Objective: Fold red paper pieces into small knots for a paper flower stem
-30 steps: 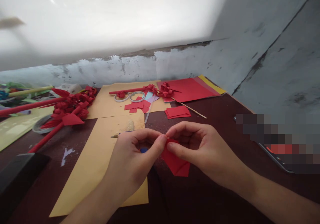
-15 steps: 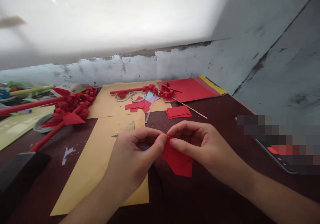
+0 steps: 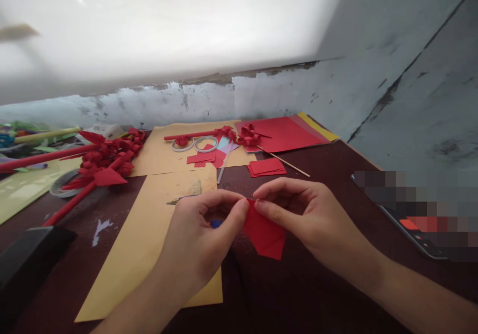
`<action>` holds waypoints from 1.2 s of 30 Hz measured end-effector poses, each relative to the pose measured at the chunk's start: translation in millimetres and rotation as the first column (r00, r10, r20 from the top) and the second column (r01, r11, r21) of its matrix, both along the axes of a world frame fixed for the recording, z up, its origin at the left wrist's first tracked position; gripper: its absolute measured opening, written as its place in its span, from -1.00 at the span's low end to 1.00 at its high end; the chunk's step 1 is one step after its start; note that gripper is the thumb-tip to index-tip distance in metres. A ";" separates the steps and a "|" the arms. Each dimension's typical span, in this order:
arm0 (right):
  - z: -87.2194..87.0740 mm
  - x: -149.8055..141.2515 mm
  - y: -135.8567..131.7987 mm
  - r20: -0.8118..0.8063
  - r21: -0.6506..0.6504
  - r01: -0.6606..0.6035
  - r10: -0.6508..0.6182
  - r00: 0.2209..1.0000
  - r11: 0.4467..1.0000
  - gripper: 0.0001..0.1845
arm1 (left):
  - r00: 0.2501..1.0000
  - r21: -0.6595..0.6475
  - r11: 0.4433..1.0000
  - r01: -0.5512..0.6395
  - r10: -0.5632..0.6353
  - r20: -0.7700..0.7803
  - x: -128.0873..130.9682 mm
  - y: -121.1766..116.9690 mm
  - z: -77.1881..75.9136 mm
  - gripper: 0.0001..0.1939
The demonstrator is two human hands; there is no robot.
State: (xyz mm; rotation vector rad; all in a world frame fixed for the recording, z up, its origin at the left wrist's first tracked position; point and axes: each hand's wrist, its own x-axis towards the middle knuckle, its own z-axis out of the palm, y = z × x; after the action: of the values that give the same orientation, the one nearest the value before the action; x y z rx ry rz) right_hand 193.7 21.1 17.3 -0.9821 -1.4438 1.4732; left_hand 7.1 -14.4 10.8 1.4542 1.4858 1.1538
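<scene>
"Where is the red paper (image 3: 266,229) hanging?"
"It is hanging between the left hand (image 3: 199,234), which is pinching its top, and the right hand (image 3: 315,219), whose thumb is touching it near the top."
"What shape is it making?"
"It is looking thin on top and spreading wider below. It is leaning a little right, and a fold line is crossing near its bottom."
</scene>
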 end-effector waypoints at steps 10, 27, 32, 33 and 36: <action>1.8 0.3 -0.7 0.032 0.085 0.041 -0.044 0.999 0.996 -0.85 | 0.999 -0.018 1.000 0.015 -0.014 0.044 -0.4 -0.6 -3.7 -0.82; 2.4 -2.6 -2.2 0.024 0.155 0.077 -0.082 0.996 0.985 -0.74 | 0.998 -0.026 0.997 -0.069 0.069 -0.007 6.6 -5.9 5.1 -0.81; 1.3 -2.7 -3.0 0.016 0.155 0.082 -0.086 0.996 0.984 -0.69 | 0.998 -0.005 0.998 -0.070 0.070 -0.012 7.9 -6.5 6.3 -0.82; 1.2 -2.6 -3.2 0.012 0.152 0.083 -0.086 0.996 0.985 -0.68 | 0.997 0.001 0.997 -0.071 0.071 -0.014 7.9 -6.4 6.2 -0.82; 1.8 -2.4 -3.7 -0.001 0.133 0.091 -0.091 0.996 0.987 -0.65 | 0.997 0.008 0.997 -0.077 0.077 -0.024 8.0 -6.5 5.4 -0.81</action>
State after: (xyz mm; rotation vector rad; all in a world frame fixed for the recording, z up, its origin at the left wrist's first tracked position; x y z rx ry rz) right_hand 191.3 17.5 19.1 -0.9570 -1.4618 1.2920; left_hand 15.1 -20.9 16.2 1.4319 1.5676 1.1923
